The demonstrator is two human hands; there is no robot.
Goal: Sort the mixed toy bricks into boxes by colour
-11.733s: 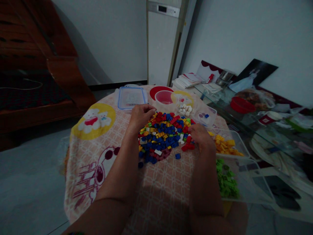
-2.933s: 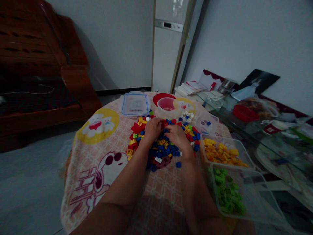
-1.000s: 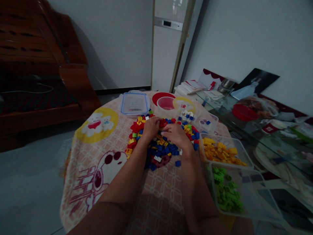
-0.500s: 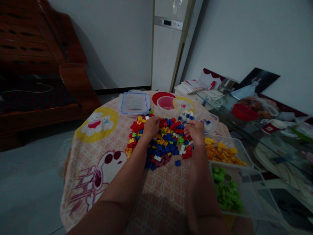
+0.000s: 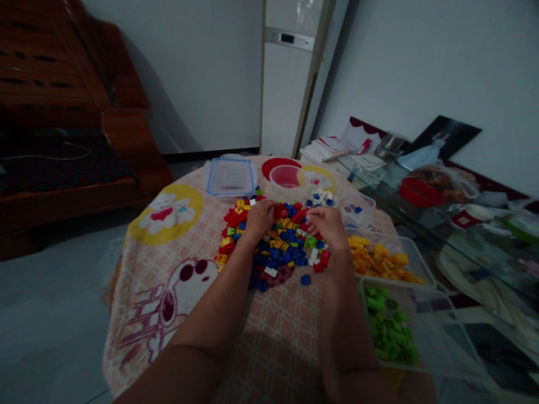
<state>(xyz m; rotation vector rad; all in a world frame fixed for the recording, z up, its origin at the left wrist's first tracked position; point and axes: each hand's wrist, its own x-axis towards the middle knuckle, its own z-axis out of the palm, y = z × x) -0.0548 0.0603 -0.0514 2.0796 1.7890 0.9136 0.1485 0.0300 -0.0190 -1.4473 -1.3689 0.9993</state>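
Observation:
A heap of small mixed bricks (image 5: 283,247), red, blue, yellow, green and white, lies on a round table under a cartoon-print cloth (image 5: 177,269). My left hand (image 5: 259,217) rests on the heap's far left side, fingers curled down onto red bricks. On the heap's far right sits my right hand (image 5: 327,223), its fingers bent and pinched at red pieces. What either hand holds is too small to make out. A clear tub of yellow bricks (image 5: 381,259) lies just right of my right hand.
A clear tub of green bricks (image 5: 391,328) sits at the near right. At the table's far side are a blue-rimmed lid (image 5: 231,176), a red-tinted bowl (image 5: 285,177), white bricks (image 5: 320,196) and a small tub (image 5: 357,209). A cluttered glass table (image 5: 446,224) stands right.
My right hand drew in a little to the left and towards me on the heap. My left hand stayed in place. About a second ago both hands were close together at the heap's middle.

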